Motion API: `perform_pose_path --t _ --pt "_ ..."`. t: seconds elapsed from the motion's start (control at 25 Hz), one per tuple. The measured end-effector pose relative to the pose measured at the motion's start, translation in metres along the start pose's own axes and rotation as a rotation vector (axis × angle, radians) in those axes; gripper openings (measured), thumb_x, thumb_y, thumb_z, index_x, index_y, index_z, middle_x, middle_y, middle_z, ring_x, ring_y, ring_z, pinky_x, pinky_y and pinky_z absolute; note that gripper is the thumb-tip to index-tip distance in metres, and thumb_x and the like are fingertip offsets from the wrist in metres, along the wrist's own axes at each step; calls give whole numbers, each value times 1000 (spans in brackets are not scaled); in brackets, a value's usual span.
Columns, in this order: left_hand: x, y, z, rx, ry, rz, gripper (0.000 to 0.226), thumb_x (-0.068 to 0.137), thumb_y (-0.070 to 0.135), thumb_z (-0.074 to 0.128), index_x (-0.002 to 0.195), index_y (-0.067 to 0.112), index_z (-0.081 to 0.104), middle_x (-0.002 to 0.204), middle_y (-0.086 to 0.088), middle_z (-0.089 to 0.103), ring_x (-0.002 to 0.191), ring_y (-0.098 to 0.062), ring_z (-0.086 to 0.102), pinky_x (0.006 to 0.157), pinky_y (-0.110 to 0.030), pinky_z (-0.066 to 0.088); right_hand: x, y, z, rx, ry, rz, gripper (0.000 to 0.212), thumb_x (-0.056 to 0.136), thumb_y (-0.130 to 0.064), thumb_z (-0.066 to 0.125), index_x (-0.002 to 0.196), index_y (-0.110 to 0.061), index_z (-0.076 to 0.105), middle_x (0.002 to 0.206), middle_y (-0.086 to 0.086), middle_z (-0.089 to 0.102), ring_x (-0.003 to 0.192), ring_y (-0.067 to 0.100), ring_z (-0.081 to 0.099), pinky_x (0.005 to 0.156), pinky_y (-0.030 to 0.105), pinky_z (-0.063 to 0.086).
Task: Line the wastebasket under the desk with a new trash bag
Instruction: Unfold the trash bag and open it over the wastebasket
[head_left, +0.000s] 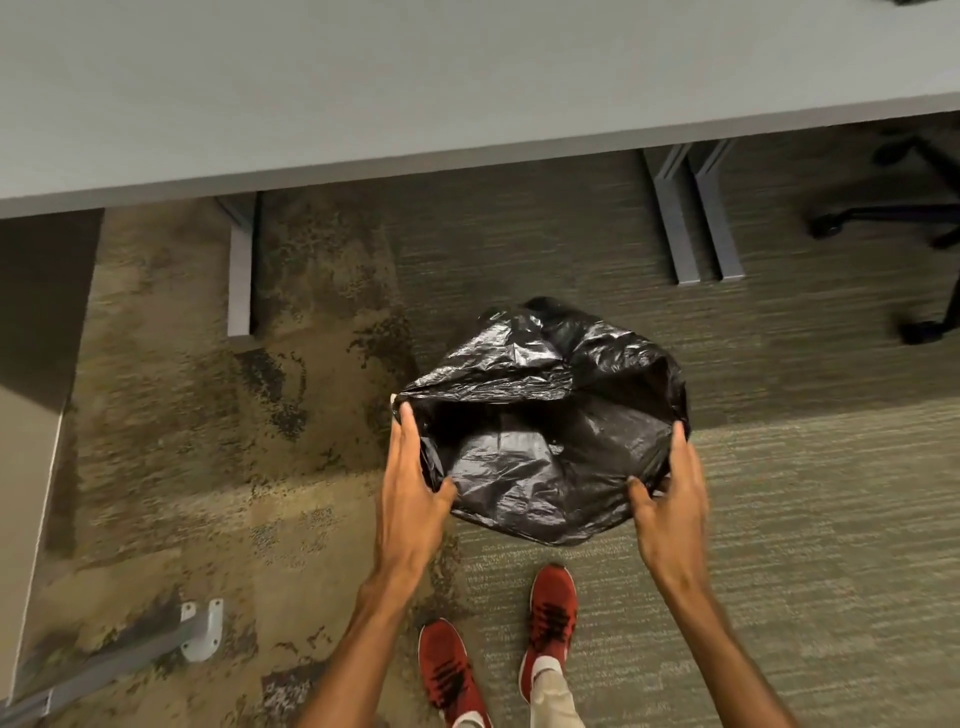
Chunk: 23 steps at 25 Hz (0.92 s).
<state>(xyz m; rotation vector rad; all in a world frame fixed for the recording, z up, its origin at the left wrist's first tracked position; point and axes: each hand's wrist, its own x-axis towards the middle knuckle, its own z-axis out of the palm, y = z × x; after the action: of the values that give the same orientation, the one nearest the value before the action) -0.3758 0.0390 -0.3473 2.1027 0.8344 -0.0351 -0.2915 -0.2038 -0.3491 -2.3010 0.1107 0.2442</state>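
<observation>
Trash bag (545, 415), black and glossy, held up above the carpet (779, 519) in front of the desk (311, 93), just ahead of two red shoes (553, 613). Mouth spread wide and turned up toward the camera, its opening stretched side to side between the two hands, that being the long axis. Rest of the film bunched and crumpled behind and below the opening, toward the desk. Inside: only dark, creased plastic, nothing else visible.

Left hand (410, 493) on the bag's left rim, fingers long and nearly straight along the outside edge, thumb hooked in over the rim, pinching the film between thumb and fingers. Right hand (670, 493) on the right rim, mirrored: fingers curved round the outer edge, thumb pressed inward on the near lip, film pinched likewise. Hands well apart, pulling the mouth taut between them. Bare forearms reaching in from the bottom of the view.

Wastebasket itself not clearly made out; cannot tell whether one sits under the draped plastic.

Further out: grey desk legs (696, 218) standing on the carpet beyond the bag, another leg (241, 270) to the left. Black chair base (904, 218) with casters at far right. Grey metal bracket (202, 631) on the floor at lower left.
</observation>
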Motion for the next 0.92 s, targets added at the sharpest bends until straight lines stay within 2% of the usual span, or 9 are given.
perform_pose_path --t 0.12,0.32,0.44,0.56,0.64,0.68,0.76,0.84,0.92 --pt "5 -4 4 -1 -3 -8 109 86 4 72 159 31 -4 168 10 1 147 4 -3 111 -14 20 7 2 5 8 -29 -11 84 91 4 66 161 -14 24 156 6 40 136 2 31 117 30 27" --pt "39 -9 13 59 -43 -35 112 84 -1 73 159 27 -6 169 7 -1 147 0 3 109 -16 24 36 6 17 -46 -112 4 88 88 10 66 161 -12 24 159 10 39 148 24 36 121 50 36" --pt "61 -15 14 140 -112 -109 116 81 -4 75 159 24 -7 169 3 0 149 -15 24 103 -19 35 55 4 21 -68 -185 -19 87 86 12 66 160 -14 28 152 10 45 142 23 42 119 47 38" --pt "80 -14 12 125 -160 -114 111 80 -5 75 160 23 4 169 1 7 150 -21 28 109 -20 32 70 -1 18 -115 -162 -57 83 86 8 70 158 -11 34 153 11 47 142 24 43 120 32 32" --pt "85 -9 13 97 -145 -107 97 81 -2 76 158 24 23 168 0 12 127 -19 58 99 -17 49 74 -4 17 -146 -153 -71 75 88 2 73 154 -14 42 151 9 50 128 24 57 106 17 40" --pt "85 -7 15 93 -115 -109 89 81 1 77 154 26 34 167 -1 17 98 -11 70 85 -17 56 75 -5 18 -143 -152 -58 71 89 0 73 152 -17 46 148 9 52 110 21 66 93 7 43" --pt "85 -9 23 116 -33 -136 69 82 8 78 143 32 53 164 -5 26 51 -5 56 60 -8 51 77 -4 26 -136 -139 -23 60 92 -4 72 147 -19 53 139 11 55 78 9 65 65 -5 40" --pt "83 -18 33 132 8 -162 52 85 11 76 131 31 64 159 -11 34 43 -7 45 46 -4 40 80 2 37 -151 -123 2 50 94 -5 69 141 -20 59 126 12 59 71 5 56 64 -1 40" --pt "83 -32 41 120 42 -183 38 87 9 74 121 27 72 151 -13 47 50 -7 54 50 -8 45 84 11 50 -155 -130 16 45 95 -3 65 136 -20 63 108 6 66 78 14 62 65 6 40"
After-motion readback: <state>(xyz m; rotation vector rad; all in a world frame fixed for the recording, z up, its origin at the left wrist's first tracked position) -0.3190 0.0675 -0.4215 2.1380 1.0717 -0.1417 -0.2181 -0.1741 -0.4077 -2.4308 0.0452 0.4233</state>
